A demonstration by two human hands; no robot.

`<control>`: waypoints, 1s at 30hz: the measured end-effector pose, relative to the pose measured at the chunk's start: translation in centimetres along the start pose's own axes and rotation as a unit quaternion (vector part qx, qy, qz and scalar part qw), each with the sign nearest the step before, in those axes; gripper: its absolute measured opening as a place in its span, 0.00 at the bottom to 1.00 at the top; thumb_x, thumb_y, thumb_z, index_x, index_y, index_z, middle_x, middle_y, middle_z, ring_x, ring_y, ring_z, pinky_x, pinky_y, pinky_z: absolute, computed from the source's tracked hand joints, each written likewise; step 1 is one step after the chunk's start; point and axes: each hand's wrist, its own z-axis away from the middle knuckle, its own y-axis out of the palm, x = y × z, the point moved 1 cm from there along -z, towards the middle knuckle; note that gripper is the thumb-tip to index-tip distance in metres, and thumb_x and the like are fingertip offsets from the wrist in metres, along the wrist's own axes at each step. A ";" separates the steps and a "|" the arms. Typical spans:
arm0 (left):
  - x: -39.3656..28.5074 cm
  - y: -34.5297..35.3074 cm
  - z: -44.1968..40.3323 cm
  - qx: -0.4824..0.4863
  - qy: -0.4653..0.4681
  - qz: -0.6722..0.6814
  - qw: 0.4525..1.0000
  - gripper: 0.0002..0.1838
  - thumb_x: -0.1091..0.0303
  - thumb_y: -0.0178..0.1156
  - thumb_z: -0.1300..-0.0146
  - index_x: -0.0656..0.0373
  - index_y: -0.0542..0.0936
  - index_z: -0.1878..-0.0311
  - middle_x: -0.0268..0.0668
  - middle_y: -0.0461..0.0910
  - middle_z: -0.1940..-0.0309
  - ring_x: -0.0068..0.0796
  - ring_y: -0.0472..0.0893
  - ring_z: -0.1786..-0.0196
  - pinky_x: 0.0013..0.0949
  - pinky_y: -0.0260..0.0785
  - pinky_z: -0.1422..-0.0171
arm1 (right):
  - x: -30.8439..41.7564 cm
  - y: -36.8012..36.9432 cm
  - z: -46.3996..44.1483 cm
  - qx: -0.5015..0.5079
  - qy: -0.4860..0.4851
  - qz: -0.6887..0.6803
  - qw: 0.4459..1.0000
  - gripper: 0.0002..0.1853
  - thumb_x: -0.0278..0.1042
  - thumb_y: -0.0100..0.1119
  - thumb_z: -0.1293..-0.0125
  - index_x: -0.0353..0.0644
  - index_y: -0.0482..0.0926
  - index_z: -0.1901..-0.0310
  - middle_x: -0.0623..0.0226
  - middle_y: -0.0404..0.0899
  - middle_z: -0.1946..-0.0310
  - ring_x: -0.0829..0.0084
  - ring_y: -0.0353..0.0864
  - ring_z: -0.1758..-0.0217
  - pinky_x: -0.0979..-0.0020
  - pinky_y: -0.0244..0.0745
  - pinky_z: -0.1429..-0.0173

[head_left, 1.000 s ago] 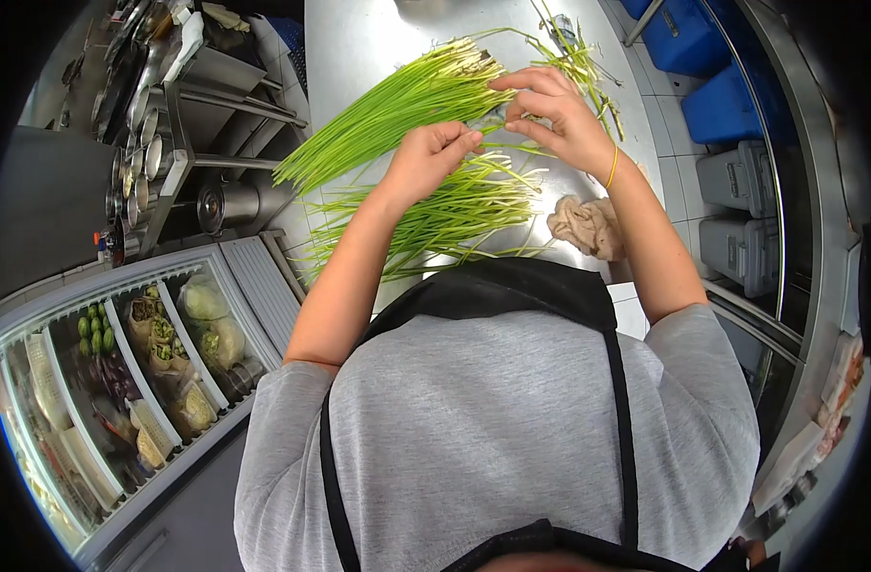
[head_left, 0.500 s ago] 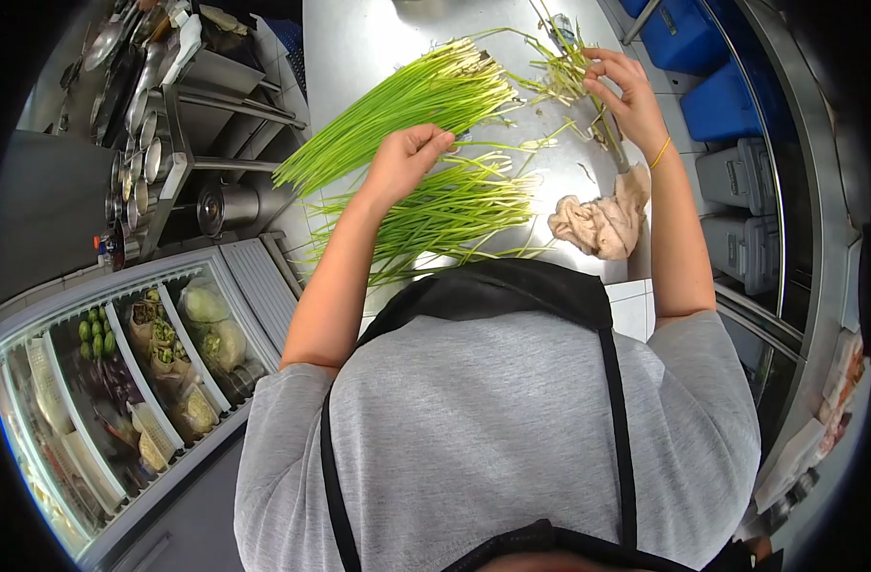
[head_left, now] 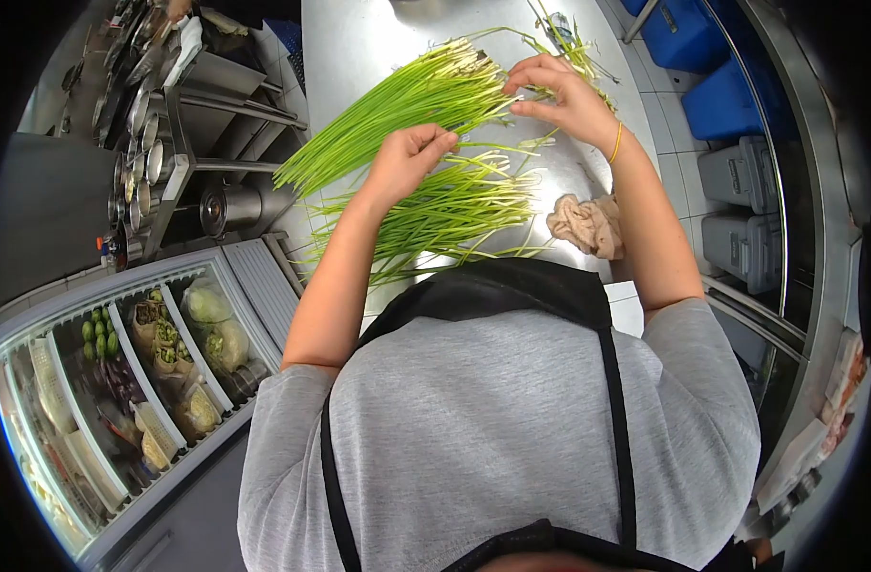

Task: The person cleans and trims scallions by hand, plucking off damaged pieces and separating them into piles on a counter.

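Observation:
My left hand is closed in a pinch on a green chive stalk, whose pale end points right. My right hand is over the table with fingers curved and apart, near the white ends of the upper pile; I see nothing in it. That neat pile of long green chives lies slanted beyond my left hand. A looser pile of chives lies closer to my body, partly under my left wrist. Trimmed scraps lie behind my right hand, which partly covers them.
The steel table carries a crumpled beige cloth, partly behind my right forearm. To the left stand a glass-topped chiller with vegetables and a rack with pots. Blue bins and grey bins stand at the right.
My right hand has moved left from the scraps toward the white ends of the chives. The left hand stays in nearly the same place, still pinching the stalk.

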 end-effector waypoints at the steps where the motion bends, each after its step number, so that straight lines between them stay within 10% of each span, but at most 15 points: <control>1: 0.1 0.0 0.0 0.000 -0.001 0.001 1.000 0.13 0.59 0.58 0.33 0.60 0.82 0.66 0.20 0.65 0.83 0.12 0.59 0.77 0.23 0.52 0.74 | 0.1 0.2 0.0 0.001 0.000 0.000 1.000 0.13 0.45 0.68 0.45 0.52 0.83 0.59 0.72 0.77 0.53 0.66 0.71 0.43 0.62 0.61 0.36; 30: 1.3 -1.1 -0.5 -0.034 0.015 -0.005 0.999 0.14 0.57 0.58 0.32 0.58 0.82 0.66 0.20 0.61 0.85 0.12 0.58 0.79 0.24 0.50 0.75 | -0.1 -2.7 1.6 -0.068 0.048 0.265 0.961 0.08 0.37 0.67 0.46 0.52 0.79 0.65 0.77 0.73 0.46 0.67 0.67 0.39 0.54 0.52 0.31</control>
